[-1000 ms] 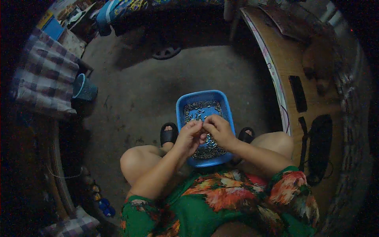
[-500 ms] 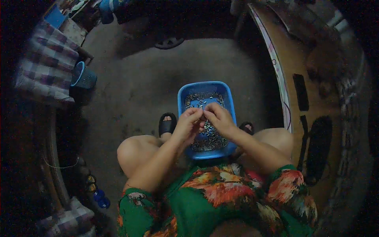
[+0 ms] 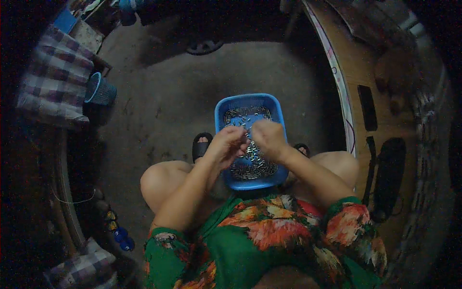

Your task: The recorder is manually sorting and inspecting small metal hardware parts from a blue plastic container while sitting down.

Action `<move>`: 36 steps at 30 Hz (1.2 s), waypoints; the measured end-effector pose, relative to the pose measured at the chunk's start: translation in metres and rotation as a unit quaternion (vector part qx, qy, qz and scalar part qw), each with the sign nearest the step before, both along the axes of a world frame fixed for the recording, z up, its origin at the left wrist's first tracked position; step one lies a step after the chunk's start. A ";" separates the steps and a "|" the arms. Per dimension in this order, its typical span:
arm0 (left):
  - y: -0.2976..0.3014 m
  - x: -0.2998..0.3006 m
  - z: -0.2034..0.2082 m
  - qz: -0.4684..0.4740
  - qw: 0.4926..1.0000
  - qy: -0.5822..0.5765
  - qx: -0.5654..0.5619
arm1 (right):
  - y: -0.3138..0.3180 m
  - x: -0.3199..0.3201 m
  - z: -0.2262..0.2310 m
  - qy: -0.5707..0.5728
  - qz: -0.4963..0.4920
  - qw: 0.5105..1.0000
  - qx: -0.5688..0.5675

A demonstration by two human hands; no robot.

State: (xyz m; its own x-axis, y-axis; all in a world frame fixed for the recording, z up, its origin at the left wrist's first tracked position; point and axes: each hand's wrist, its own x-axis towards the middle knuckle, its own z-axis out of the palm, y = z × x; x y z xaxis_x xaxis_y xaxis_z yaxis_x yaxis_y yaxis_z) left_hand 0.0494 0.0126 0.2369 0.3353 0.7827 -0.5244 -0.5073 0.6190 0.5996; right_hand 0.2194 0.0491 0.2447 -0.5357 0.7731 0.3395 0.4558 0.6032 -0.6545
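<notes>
A blue plastic basket [image 3: 285, 126] stands between my knees, holding a scatter of small, shiny metal cylinders [image 3: 252, 169]. Over its middle, my left hand [image 3: 230, 145] is closed, with thumb and fingertips together; what it pinches, if anything, is too small to name. My right hand [image 3: 268, 139] is curled closed just to the right of it, back of the hand upward, and slightly blurred. Its fingertips are hidden, so its contents cannot be made out. A narrow gap separates the two hands, with metal pieces visible beneath.
My feet in black sandals [image 3: 202, 145] flank the basket on a dark floor [image 3: 159, 96]. At the left, a blue wastebasket [image 3: 102, 91] stands beside a checked cloth [image 3: 55, 77]. A wooden surface [image 3: 353, 58] with dark objects runs along the right.
My hands have drawn apart from their touching fingertips. The right hand has risen slightly and turned more closed, while the left has shifted a little left. The whole view has tilted slightly.
</notes>
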 end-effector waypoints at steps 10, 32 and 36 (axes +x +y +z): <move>0.002 0.008 -0.013 0.047 0.986 0.157 -0.008 | 0.009 0.001 -0.053 -0.140 -0.014 0.967 -0.211; 0.000 0.004 -0.040 0.068 0.928 0.344 0.123 | -0.028 0.009 -0.046 -0.373 0.143 0.917 0.020; -0.004 -0.002 -0.056 0.058 0.936 0.328 0.118 | -0.036 0.004 -0.045 -0.376 0.191 0.906 -0.023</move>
